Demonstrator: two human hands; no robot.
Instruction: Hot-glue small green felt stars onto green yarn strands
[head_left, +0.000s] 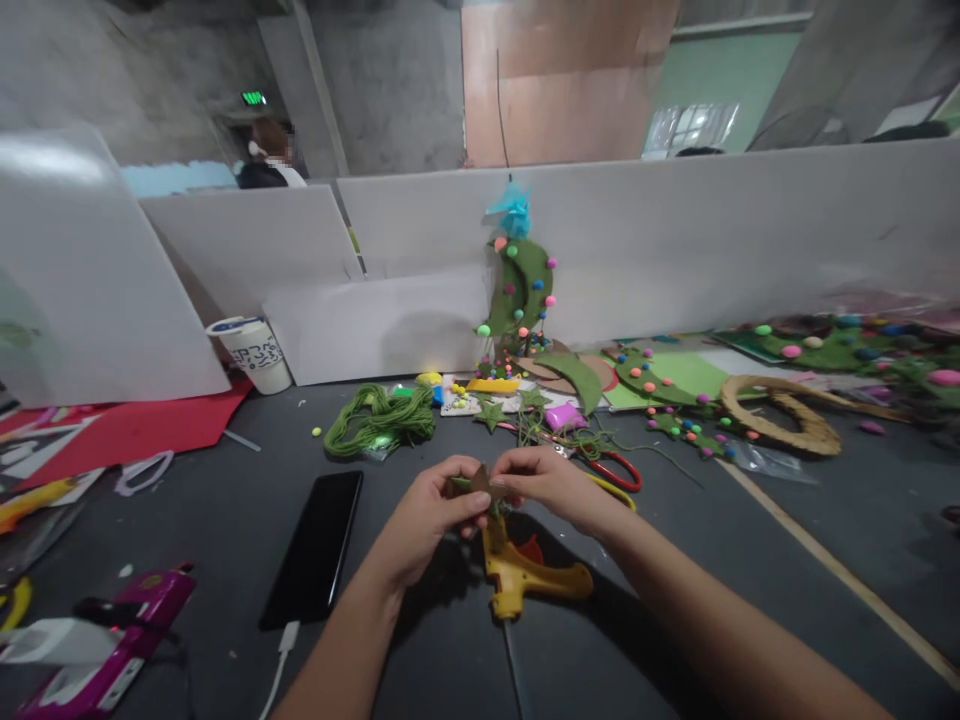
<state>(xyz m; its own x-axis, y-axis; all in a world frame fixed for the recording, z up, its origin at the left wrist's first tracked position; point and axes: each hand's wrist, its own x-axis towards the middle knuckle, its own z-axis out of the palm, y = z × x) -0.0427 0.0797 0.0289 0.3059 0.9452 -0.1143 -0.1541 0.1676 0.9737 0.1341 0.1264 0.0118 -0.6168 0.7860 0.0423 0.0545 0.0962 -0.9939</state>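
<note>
A small star-shaped piece [481,480], brown on one face with a green edge showing, is pinched between the fingers and thumb of my left hand [439,508]. My right hand [551,484] meets it from the other side, fingertips closed on the same piece. Just below both hands lies a yellow hot glue gun [529,575], its nozzle end partly hidden under my fingers and a glue stick out of its back. Beyond my fingers are red-handled scissors [616,470], green felt stars [491,415] and a skein of green yarn [379,420].
A phone [313,545] on a charging cable and a magenta power strip [124,640] lie at left. A paper cup [259,352] stands behind them. Against the white partition [645,240] hangs a green felt moon [536,285] with colored balls. A wrapped ring [814,435] lies right.
</note>
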